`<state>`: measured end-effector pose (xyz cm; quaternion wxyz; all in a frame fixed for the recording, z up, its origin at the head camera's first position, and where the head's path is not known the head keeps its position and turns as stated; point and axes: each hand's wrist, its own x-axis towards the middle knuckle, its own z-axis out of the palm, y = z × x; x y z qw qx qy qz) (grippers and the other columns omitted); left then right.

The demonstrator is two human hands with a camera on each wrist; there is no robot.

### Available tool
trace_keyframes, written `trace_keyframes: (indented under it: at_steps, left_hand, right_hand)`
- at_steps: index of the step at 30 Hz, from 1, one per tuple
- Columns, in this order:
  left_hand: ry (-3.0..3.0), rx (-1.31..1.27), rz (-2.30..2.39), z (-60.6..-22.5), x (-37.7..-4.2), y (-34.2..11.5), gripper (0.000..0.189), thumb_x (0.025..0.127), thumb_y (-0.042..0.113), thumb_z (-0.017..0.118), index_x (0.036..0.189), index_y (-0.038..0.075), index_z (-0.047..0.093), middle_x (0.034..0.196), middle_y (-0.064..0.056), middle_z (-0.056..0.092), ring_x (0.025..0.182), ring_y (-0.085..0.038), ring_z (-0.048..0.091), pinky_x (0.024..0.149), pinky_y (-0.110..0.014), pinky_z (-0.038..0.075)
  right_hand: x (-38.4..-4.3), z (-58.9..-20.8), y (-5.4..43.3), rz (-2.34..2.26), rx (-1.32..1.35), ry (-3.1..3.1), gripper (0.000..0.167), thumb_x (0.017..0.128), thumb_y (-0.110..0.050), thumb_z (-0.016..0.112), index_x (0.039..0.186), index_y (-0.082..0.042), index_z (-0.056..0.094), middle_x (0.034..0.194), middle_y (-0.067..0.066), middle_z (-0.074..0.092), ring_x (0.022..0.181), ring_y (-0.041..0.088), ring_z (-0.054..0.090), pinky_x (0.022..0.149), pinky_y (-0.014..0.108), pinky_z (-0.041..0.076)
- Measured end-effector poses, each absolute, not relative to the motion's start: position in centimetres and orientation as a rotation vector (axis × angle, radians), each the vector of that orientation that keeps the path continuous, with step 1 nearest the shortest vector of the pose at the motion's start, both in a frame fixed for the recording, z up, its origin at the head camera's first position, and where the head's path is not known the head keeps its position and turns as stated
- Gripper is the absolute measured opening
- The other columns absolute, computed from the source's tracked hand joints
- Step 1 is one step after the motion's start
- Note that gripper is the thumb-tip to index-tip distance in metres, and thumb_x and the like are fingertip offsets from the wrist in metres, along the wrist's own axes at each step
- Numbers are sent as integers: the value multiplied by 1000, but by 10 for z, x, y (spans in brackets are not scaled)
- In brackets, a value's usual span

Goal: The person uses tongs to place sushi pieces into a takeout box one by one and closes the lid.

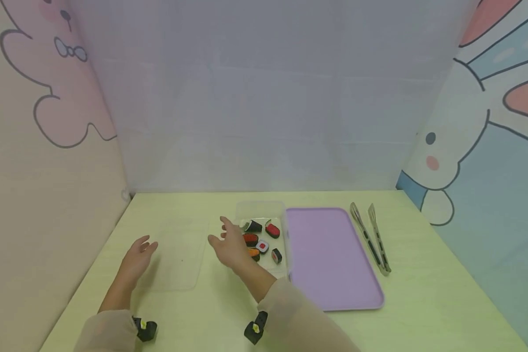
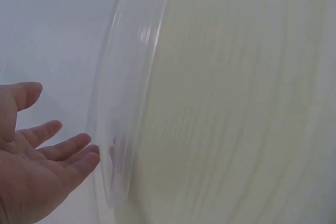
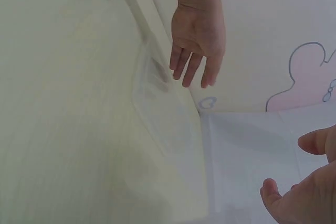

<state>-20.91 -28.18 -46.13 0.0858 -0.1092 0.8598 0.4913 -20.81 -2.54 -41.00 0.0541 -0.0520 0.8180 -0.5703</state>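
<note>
A clear plastic lid (image 1: 176, 261) lies flat on the left part of the table. Beside its left edge is my left hand (image 1: 137, 259), fingers relaxed and apart, holding nothing. In the left wrist view the lid's raised rim (image 2: 131, 103) shows just past the fingertips. My right hand (image 1: 231, 247) is between the lid and a clear plastic box (image 1: 286, 244), with thumb and fingers spread and nothing in the grasp. Several toy sushi pieces, among them a red-topped one (image 1: 272, 230) and a small roll (image 1: 276, 255), sit inside the box, partly hidden by that hand.
A purple tray (image 1: 334, 259) stands right of the box, against its side. Metal tongs (image 1: 380, 244) with dark-striped arms lie right of the tray. Walls with cartoon animals flank the table, and a pale curtain (image 1: 264, 98) hangs behind it.
</note>
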Motion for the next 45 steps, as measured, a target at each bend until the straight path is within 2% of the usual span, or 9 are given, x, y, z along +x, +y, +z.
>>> trace_keyframes:
  at_steps: [9, 19, 28, 32, 35, 38, 40, 43, 45]
  left_hand:
    - [2563, -357, 1479, -471, -212, -285, 73, 103, 42, 39, 151, -7, 11, 151, -37, 15, 135, -54, 20, 107, -65, 24]
    - [2568, -377, 1510, -480, -213, -287, 56, 103, 22, 42, 146, -10, 26, 146, -37, 26, 132, -52, 28, 108, -59, 28]
    - [2528, -389, 1549, -490, -212, -300, 53, 104, 22, 44, 146, -7, 31, 146, -36, 30, 133, -51, 29, 108, -59, 26]
    - [2402, -347, 1654, -494, -213, -308, 60, 104, 25, 48, 150, -5, 25, 151, -34, 20, 137, -49, 23, 111, -58, 23]
    - [2340, -325, 1707, -497, -212, -314, 65, 103, 29, 53, 151, -4, 24, 154, -30, 18, 140, -43, 21, 113, -53, 21]
    - [2316, -303, 1749, -497, -209, -319, 68, 101, 31, 56, 152, -2, 25, 149, -21, 37, 135, -29, 34, 111, -43, 29]
    - [2298, -267, 1793, -495, -206, -323, 67, 101, 30, 56, 152, -1, 25, 138, -8, 52, 126, -14, 44, 105, -30, 36]
    - [2246, -189, 1903, -486, -203, -325, 64, 101, 26, 57, 152, 2, 28, 120, 15, 59, 109, 5, 50, 92, -16, 41]
    - [2200, -128, 1989, -479, -203, -322, 60, 100, 23, 58, 151, 5, 32, 114, 20, 61, 106, 8, 52, 88, -12, 42]
  right_hand:
    - [-203, -446, -58, -1645, -130, 2508, 56, 93, -16, 65, 142, -2, 44, 123, 18, 49, 110, 32, 55, 90, 43, 50]
    - [-205, -478, -75, -1522, -55, 2512, 52, 92, -16, 66, 139, -3, 49, 129, 19, 51, 122, 36, 49, 103, 47, 41]
    - [-210, -483, -71, -1555, -58, 2491, 47, 93, -10, 65, 137, -3, 51, 128, 19, 56, 125, 37, 48, 103, 46, 40]
    - [-211, -481, -70, -1563, -84, 2474, 44, 93, -6, 62, 137, -3, 52, 123, 17, 60, 119, 33, 53, 98, 44, 46]
    - [-212, -478, -69, -1585, -99, 2455, 44, 92, -3, 62, 135, -2, 53, 115, 13, 61, 105, 27, 58, 88, 39, 50]
    - [-212, -471, -70, -1605, -127, 2440, 43, 91, -3, 63, 133, -2, 56, 103, 6, 59, 89, 18, 54, 76, 31, 49]
    - [-212, -463, -69, -1607, -148, 2432, 43, 91, -3, 64, 133, -3, 57, 97, 2, 55, 82, 15, 50, 68, 27, 47]
    - [-214, -447, -65, -1590, -199, 2437, 43, 91, -3, 65, 133, -5, 57, 96, 0, 53, 77, 13, 47, 60, 23, 42]
    - [-216, -435, -58, -1581, -228, 2440, 43, 92, -3, 64, 134, -6, 56, 99, 1, 54, 74, 13, 47, 55, 22, 41]
